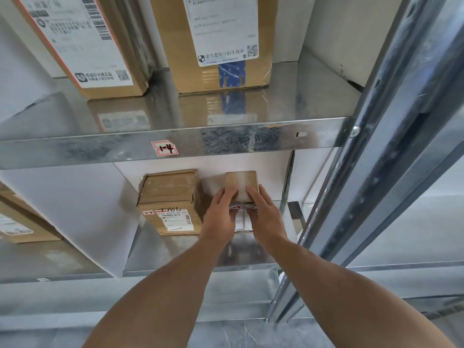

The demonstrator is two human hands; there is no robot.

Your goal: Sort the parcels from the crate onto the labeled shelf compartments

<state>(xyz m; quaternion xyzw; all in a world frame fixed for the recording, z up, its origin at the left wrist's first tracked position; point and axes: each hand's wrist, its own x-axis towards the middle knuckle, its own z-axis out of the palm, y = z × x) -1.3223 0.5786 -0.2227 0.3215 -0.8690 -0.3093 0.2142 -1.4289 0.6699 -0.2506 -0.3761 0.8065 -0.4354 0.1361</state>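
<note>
Parcel (241,182) between left grip (221,215), right grip (266,215)

The left forearm (175,285) and right forearm (326,280), both bare, rise from the lower edge of view and converge toward the wrists, which run straight on from them. The left grip (221,214) and right grip (265,214) sit side by side, backs toward the camera, clasping a small cardboard parcel (241,183) between them. Each grip's fingers lie close together, bent over the parcel's top, the two sets of fingertips just apart. The thumbs tuck in against its front face.
</note>
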